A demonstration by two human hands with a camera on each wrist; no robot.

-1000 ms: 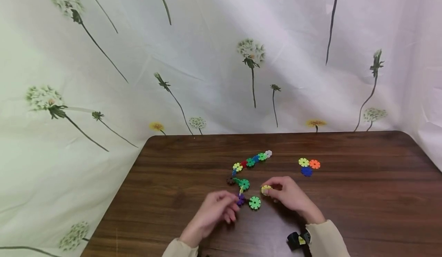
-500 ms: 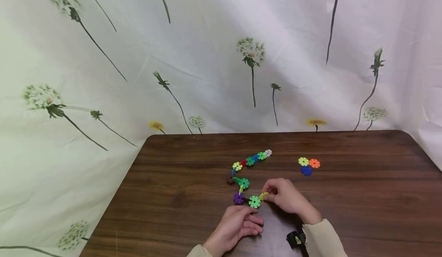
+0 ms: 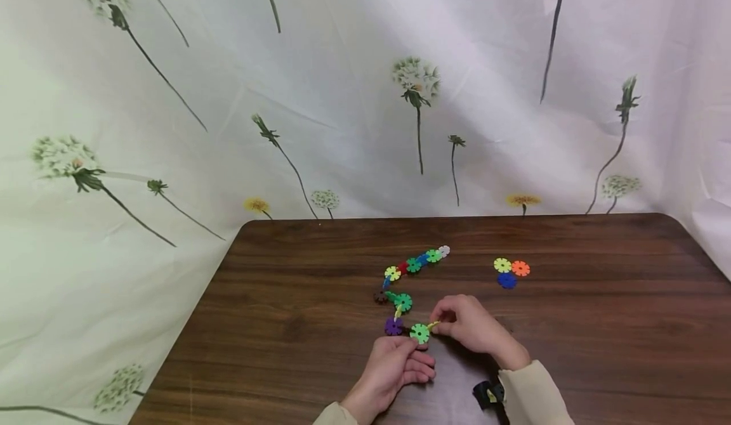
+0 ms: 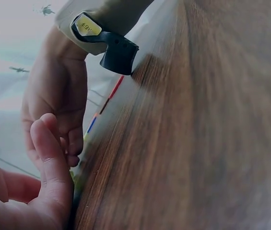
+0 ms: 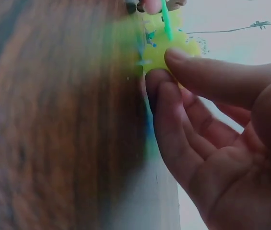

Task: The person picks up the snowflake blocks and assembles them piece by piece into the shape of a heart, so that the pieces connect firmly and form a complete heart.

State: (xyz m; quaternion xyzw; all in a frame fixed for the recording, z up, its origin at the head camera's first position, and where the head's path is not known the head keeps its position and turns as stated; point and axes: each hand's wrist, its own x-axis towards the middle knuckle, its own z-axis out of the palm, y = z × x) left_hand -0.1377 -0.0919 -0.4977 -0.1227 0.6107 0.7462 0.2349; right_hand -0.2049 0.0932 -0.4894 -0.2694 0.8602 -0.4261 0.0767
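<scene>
A chain of notched plastic interlocking discs winds across the table, from a white disc [image 3: 444,250] at the far end to a purple disc [image 3: 393,326] and a light green disc [image 3: 419,332] at the near end. My left hand [image 3: 394,368] pinches the light green disc at its near edge, thumb on top. With thumb and fingertips, my right hand [image 3: 471,323] holds a yellow disc [image 5: 157,55] on edge against the green disc's right side. In the right wrist view the green disc [image 5: 166,21] meets the yellow one; how deep their slots join cannot be made out.
Loose yellow [image 3: 502,265], orange [image 3: 520,268] and blue discs [image 3: 506,280] lie together at the back right of the brown wooden table [image 3: 274,323]. A white curtain [image 3: 354,95] with dandelion prints hangs behind it. A black wrist device [image 3: 487,395] sits at the right sleeve.
My left hand has moved right, from beside the purple disc to the light green one. My right hand has brought the yellow disc nearer and left, turned on edge, to touch the green disc.
</scene>
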